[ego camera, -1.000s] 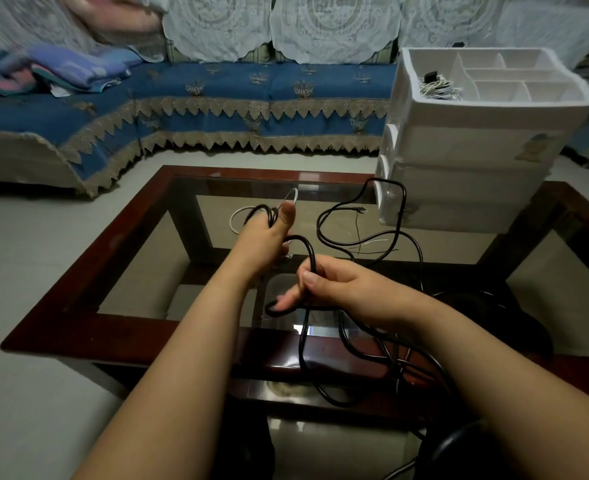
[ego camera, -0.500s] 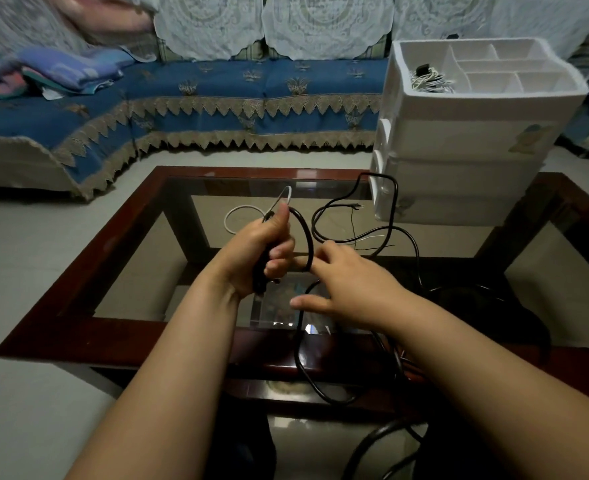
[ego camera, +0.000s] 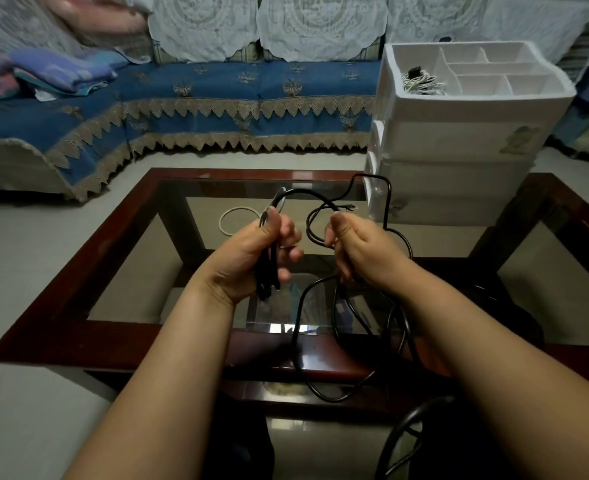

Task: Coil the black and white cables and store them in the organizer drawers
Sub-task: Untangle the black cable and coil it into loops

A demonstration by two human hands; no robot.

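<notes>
a: two hands apart now — half a second ago the right hand [ego camera: 362,251] reached flat-fingered toward the left; now it has drawn back to its own side and closed around a strand.

b: and the left hand [ego camera: 255,258]?

a: same grip as before, fingers curled round a gathered bundle of the long thin black rubber cable [ego camera: 298,327], thumb on top, the bundle's ends poking out below the palm. a loop arches from above the left thumb across to the right fist.

b: where does the rest of it go?

a: slack drops from under the right hand, crosses the near rim below both wrists and hangs off it in a big loop. more black loops rise just beyond the right hand.

b: the white one?

a: thin white cable ring [ego camera: 232,221] lies on the glass just beyond the left hand, partly hidden by it. another white bundle [ego camera: 421,83] sits in the top tray's left compartment.

b: the organizer?

a: white plastic drawer organizer [ego camera: 459,157], beyond and to the right of the right hand, near it; drawers closed as far as i can see.

b: room to work?

a: dark red wooden-framed glass coffee table [ego camera: 89,285] has open glass left of the left hand; its near rim runs under both forearms. blue lace-trimmed sofa [ego camera: 189,98] is well beyond both hands.
</notes>
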